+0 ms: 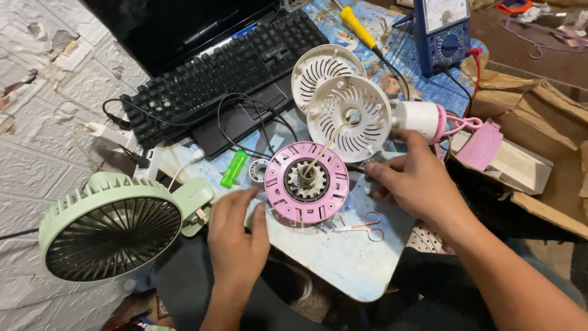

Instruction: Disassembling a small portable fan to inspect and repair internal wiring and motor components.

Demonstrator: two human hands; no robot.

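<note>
A green fan [110, 228] lies left of the pink motor disc [306, 182], which lies flat, shaft up. White grilles [349, 116] sit just behind it. The left hand [236, 239] steadies its rim; the right hand [416, 181] pinches a thin tool. Forceps [365, 224] lie just right.

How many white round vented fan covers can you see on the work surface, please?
2: one white cover lies just beside the laptop; the other white cover overlaps it in front, above the pink motor disc. More may be hidden.
</note>
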